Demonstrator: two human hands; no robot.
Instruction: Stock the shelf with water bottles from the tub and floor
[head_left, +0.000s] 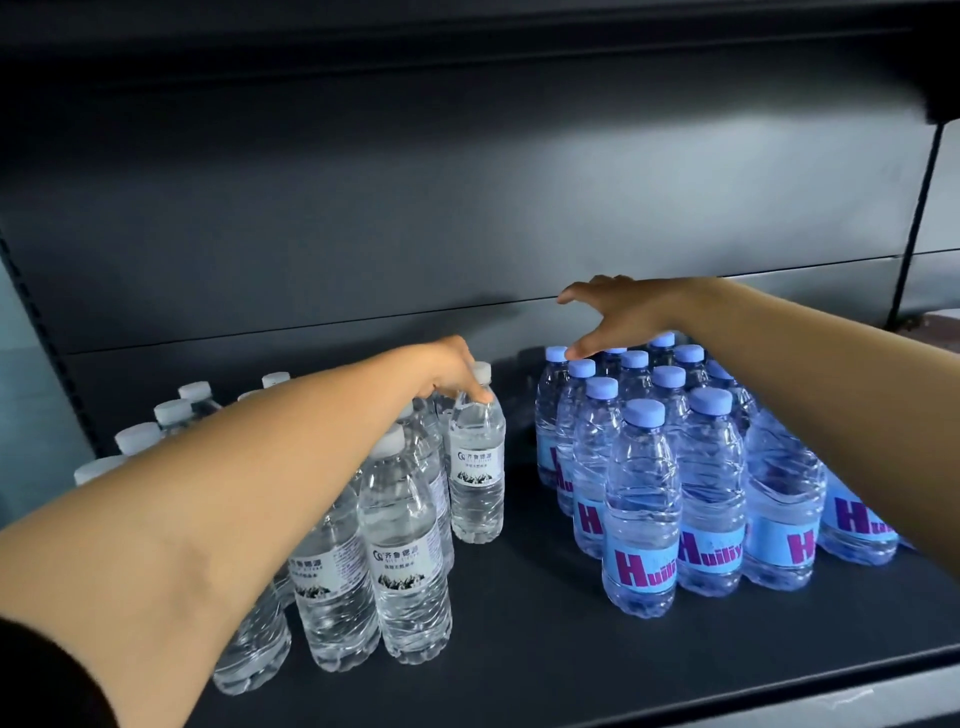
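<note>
The fingers (480, 396) of the left hand (447, 366) are curling down over the shoulder of a clear white-capped bottle (477, 457), pinching it just under its cap at the right edge of the white-capped group (363, 519). That bottle is standing upright on the dark shelf (519, 649), a little apart from its neighbours and further back than the front ones. The right hand (618, 312) is hovering with its fingers spread and gripping nothing, its thumb tip right at the cap of the rearmost bottle in the blue-capped group (675, 467); whether it is actually touching, I cannot tell.

The step looks like seating this bottle into line, so the task seems well along, with both groups already standing in rows. The tub and floor are out of view.

To do it well, the left hand should be keeping the bottle vertical and sliding it on its base rather than lifting it by the neck, since a thin, full bottle is top-heavy and flexes under a squeeze. Nudging it leftward until it touches the row would be closing the gap. The forearm is passing directly over several white caps, so it should be staying high enough not to knock them over. The right hand could be steadying the blue bottles while reaching past them.
</note>
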